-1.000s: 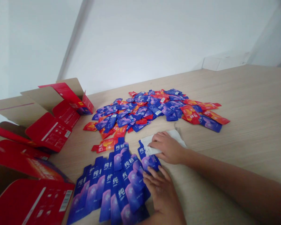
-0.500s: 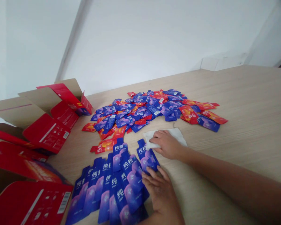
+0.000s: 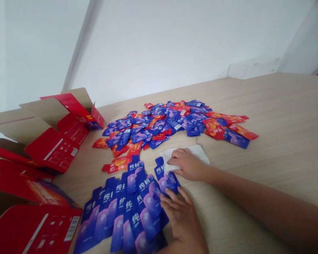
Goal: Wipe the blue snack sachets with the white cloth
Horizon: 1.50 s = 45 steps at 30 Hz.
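A white cloth lies on the table under my right hand, whose bent fingers press on it. The cloth's left edge overlaps the top of a blue pouch. On the lower part of that same pouch rest the fingertips of my left hand, with its fingers apart. Left of my left hand, several blue pouches lie overlapping in rows, printed side up. An orange-red pouch lies just above these rows.
Behind my hands a loose pile of blue and red pouches spreads over the wooden table. Open red cardboard boxes stand along the left side. A white wall rises behind the table.
My right hand and the cloth have shifted slightly to the left over the top of the blue pouch. My left hand has stayed in place.
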### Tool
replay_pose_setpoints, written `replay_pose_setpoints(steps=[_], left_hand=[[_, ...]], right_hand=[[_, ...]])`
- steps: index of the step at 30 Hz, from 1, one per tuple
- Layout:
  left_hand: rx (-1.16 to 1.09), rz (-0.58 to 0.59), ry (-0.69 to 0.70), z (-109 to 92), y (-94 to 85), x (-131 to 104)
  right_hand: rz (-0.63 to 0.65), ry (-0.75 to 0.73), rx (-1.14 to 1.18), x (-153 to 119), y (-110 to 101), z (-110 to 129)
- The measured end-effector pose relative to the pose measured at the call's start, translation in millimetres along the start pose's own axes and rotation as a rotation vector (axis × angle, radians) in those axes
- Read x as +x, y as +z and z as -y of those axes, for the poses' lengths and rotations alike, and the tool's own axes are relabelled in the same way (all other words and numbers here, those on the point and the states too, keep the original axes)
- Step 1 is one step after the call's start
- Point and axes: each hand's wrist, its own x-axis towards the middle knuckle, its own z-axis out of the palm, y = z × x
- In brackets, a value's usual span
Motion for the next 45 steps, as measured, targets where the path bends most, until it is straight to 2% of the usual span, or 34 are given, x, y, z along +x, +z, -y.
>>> replay_pose_setpoints(steps=[4,9,13,17,21,25,30,34,38,42,45], left_hand=[[0.029,-0.09,0.056,1,2.0,-1],[0.047,-0.047,0.039,4,-1.8,-2],[0.039,-0.062,0.067,2,-1.4,-1],[0.05,0.048,-0.042,-8,-0.3,-1],[0.048,0.068,-0.036,-11,-0.8,-1],[0.046,0.045,-0.024,-9,-0.8,-2],[0.036,0.087,-0.054,-10,-1.7,-1],[0.061,0.06,-0.002,-5,-6.4,-1],[0.048,0.05,-0.003,-3,-5.7,-1],[0.019,0.006,0.014,-3,-1.2,-2],[0.021,-0.014,0.047,0,-3.3,-2]], right_hand=[[-0.055,-0.062,0.012,-5,-3,9],[0.025,-0.236,0.051,-6,-2,23],[0.038,-0.12,0.035,-2,0,14],[-0.004,-0.02,0.015,-2,-2,4],[-0.054,-0.103,0.031,-6,-5,14],[0.024,-0.214,0.031,-6,-5,26],[0.037,-0.075,0.016,-1,-2,13],[-0.014,-0.015,0.002,-1,-2,0],[-0.072,-0.06,0.016,-5,-4,8],[0.009,-0.212,0.034,-6,-5,20],[0.045,-0.169,0.027,-3,-3,18]])
